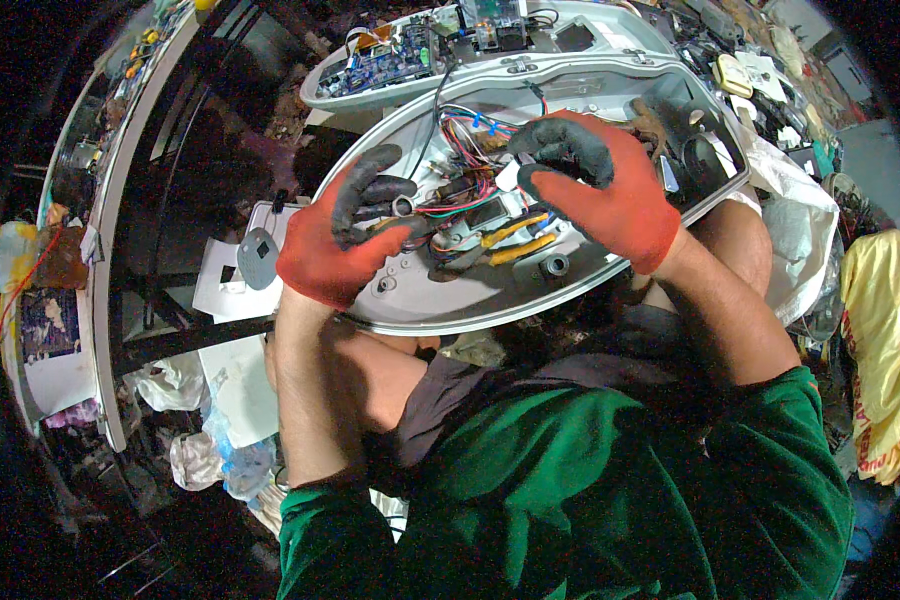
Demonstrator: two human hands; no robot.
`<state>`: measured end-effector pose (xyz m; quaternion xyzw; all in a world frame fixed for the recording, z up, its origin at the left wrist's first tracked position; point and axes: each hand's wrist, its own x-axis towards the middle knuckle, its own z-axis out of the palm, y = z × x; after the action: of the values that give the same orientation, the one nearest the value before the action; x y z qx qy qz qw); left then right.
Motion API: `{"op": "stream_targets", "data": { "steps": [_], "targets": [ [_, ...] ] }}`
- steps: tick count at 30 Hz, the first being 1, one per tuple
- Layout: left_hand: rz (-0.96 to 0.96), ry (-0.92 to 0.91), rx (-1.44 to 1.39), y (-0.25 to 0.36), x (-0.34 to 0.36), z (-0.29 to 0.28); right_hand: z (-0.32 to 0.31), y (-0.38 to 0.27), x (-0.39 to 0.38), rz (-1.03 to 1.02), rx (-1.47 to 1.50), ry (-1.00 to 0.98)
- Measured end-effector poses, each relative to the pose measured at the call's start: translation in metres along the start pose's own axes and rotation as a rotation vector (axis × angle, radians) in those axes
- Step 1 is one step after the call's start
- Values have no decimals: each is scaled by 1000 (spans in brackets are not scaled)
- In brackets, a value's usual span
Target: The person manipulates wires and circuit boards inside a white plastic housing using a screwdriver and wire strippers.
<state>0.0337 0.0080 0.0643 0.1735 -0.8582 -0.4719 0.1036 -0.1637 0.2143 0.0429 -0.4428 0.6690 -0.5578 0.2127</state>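
An open grey plastic housing (pixel 595 262) lies across my lap, with a tangle of coloured wires (pixel 460 150) and connectors inside. My left hand (pixel 345 230), in a red glove with black palm and fingers, curls at the housing's left side; a dark cylindrical piece with a round metal end (pixel 402 206) shows between thumb and fingers. Over the wires bends my right hand (pixel 605 185), gloved alike, thumb and fingertips drawn close beside a small white connector (pixel 508 176). What its fingertips grip is hidden. Below the hands lies a yellow-handled tool (pixel 518 240), apparently pliers.
Hinged to the housing's far edge, a lid (pixel 630 35) carries a blue circuit board (pixel 385 62). Piled parts (pixel 735 75) and a white plastic sheet (pixel 795 200) lie at right. A yellow sack (pixel 875 350) stands farther right. White panels (pixel 240 385) and a dark frame occupy the left.
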Motion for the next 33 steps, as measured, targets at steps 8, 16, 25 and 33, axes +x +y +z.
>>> {"op": "stream_targets", "data": {
  "steps": [8,16,25,33],
  "targets": [
    [109,-120,383,3,-8,4,9,-11,1,5,-259,-26],
    [286,-257,483,-1,-2,25,11,-11,-3,252,130,57],
    [257,-189,196,-14,3,30,-3,19,1,340,510,-20],
    [101,-28,252,-16,6,43,3,13,-2,259,262,-37]
  ]
}}
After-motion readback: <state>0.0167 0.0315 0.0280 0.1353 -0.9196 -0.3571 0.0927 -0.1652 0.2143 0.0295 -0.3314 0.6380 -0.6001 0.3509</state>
